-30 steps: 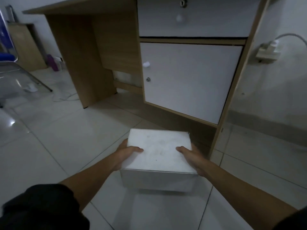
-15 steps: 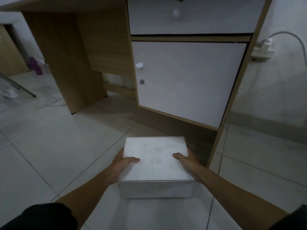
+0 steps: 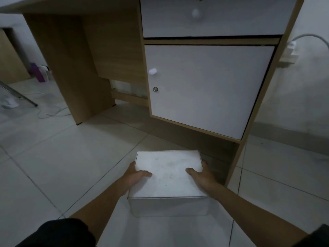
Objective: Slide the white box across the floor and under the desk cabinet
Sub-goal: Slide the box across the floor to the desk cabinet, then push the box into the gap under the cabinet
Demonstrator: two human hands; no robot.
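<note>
A white box [image 3: 168, 177] sits on the tiled floor [image 3: 58, 157] just in front of the desk cabinet [image 3: 204, 86]. My left hand [image 3: 136, 176] grips its left side with the thumb on the lid. On the box's right side my right hand [image 3: 200, 175] holds it the same way. The cabinet has a white door with a knob and a lock, and a white drawer above it. A low dark gap [image 3: 211, 148] runs beneath the cabinet, right behind the box's far edge.
The wooden desk leg panel [image 3: 71, 77] stands at the left with open knee room beside the cabinet. A purple bottle [image 3: 37, 72], cables and a metal chair leg [image 3: 17, 95] lie at far left. A power strip [image 3: 290, 54] hangs on the right wall.
The box has slid forward toward the cabinet with both hands on it. The view has come closer and shifted right along the desk.
</note>
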